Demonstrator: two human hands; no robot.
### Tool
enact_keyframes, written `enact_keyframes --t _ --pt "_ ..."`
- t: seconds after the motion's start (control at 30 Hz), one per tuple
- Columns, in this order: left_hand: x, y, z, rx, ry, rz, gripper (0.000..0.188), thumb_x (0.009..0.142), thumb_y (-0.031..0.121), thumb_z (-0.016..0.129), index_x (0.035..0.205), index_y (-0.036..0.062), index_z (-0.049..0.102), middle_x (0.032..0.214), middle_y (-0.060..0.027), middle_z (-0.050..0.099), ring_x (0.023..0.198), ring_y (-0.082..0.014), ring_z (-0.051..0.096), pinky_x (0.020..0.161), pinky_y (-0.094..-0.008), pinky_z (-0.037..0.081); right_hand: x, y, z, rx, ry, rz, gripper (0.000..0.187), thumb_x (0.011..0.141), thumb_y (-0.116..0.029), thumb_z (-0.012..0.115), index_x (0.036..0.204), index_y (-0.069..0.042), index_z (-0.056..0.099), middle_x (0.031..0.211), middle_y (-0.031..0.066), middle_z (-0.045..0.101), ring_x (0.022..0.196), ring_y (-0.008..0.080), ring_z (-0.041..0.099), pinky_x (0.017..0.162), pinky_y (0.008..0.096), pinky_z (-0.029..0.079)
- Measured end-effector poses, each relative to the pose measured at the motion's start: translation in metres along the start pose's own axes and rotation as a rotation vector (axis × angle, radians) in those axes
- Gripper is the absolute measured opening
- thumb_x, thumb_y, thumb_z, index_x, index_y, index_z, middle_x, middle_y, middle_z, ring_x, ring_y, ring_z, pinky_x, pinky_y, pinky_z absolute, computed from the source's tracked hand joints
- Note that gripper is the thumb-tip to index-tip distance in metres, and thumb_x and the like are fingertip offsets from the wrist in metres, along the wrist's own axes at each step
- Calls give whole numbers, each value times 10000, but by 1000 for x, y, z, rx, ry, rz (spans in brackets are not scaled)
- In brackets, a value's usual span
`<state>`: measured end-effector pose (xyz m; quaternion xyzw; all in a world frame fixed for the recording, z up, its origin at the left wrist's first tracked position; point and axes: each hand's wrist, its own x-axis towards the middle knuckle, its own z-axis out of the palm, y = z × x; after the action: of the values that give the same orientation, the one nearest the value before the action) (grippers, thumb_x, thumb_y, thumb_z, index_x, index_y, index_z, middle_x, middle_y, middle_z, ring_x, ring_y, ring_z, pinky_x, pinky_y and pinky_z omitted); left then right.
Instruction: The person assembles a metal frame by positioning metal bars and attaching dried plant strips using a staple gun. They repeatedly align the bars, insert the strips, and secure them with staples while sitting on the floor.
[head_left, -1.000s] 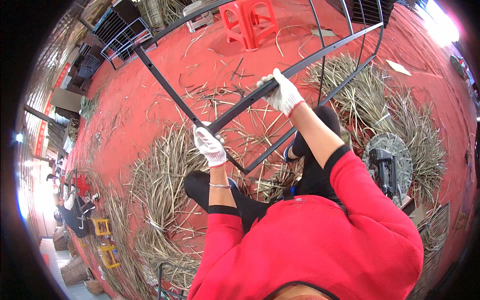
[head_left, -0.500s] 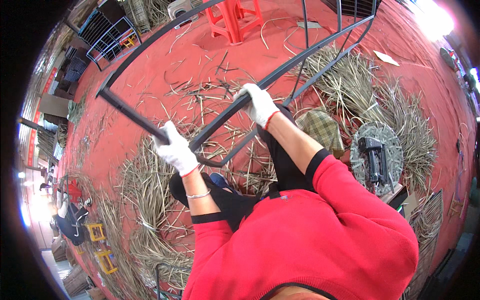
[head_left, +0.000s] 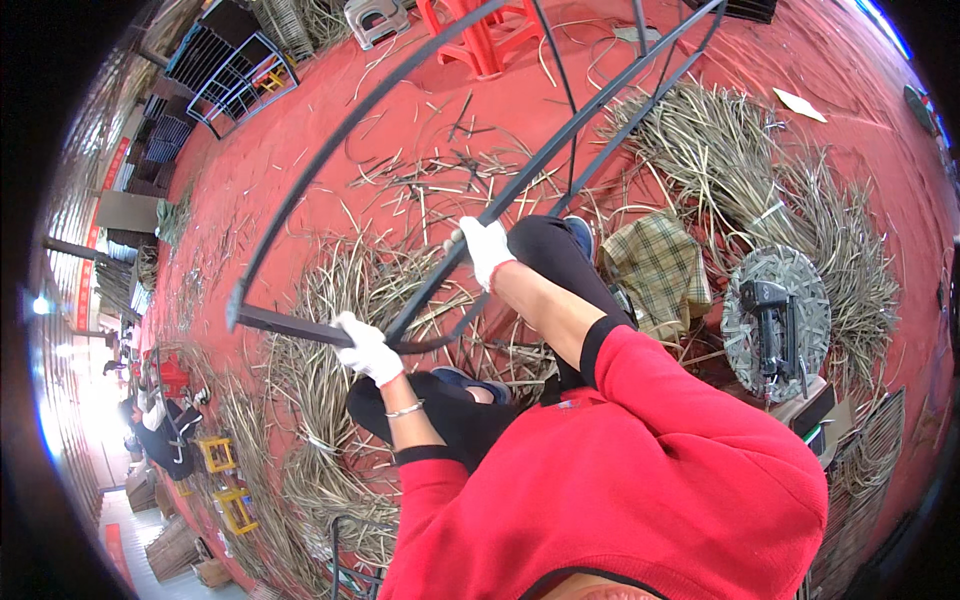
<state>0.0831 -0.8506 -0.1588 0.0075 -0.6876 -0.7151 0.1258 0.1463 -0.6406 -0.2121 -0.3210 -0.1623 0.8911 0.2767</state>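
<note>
A dark metal frame [head_left: 548, 147] with long bars and a curved rail spans the space in front of me, tilted from near my knees up to the far right. In a white glove, my left hand [head_left: 369, 350] is closed round the frame's short end bar, close to a corner. My right hand [head_left: 485, 248], gloved as well, grips the long straight bar partway along. The fingertips of both hands are partly hidden behind the bars. Below the frame, bundles of dry greenish-brown strips [head_left: 345, 300] lie about my feet.
A stapler-like black tool [head_left: 770, 335] rests on a round grey woven stool at my right, beside a plaid cloth [head_left: 655, 275]. Bound strips [head_left: 710, 160] lie far right. A red plastic stool [head_left: 482, 45] stands ahead. Yellow stools [head_left: 236, 510] and another person [head_left: 165, 435] are at left.
The frame's near left corner has swung lower and toward me, and its end bar lies flatter. Both gloved hands have come down with it, still gripping. My right foot now shows.
</note>
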Motion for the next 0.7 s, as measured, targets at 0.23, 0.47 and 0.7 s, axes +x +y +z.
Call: enact_keyframes --t 0.23,0.47,0.7 --pt "-40 -29 -21 6 114 -265 183 947 186 615 823 104 508 517 22 391 382 -87 359 388 -269 289 11 13 -51 -207 -133 177 145 965 -175 656 990 -82 548 812 77 669 755 268 711 691 448 605" --pt "-3 -37 -6 111 146 -343 237 961 237 684 866 96 519 502 3 402 356 -115 358 347 -305 306 22 0 -45 -657 -366 222 352 947 -257 659 1190 -23 560 1093 133 680 916 220 663 842 409 547" --pt "88 -5 17 -79 -107 -305 230 971 232 688 858 135 512 523 47 382 382 -85 355 365 -282 289 -38 10 -130 -1930 -714 -207 659 883 -518 628 1369 -82 543 1302 178 640 1176 355 623 1013 439 472"
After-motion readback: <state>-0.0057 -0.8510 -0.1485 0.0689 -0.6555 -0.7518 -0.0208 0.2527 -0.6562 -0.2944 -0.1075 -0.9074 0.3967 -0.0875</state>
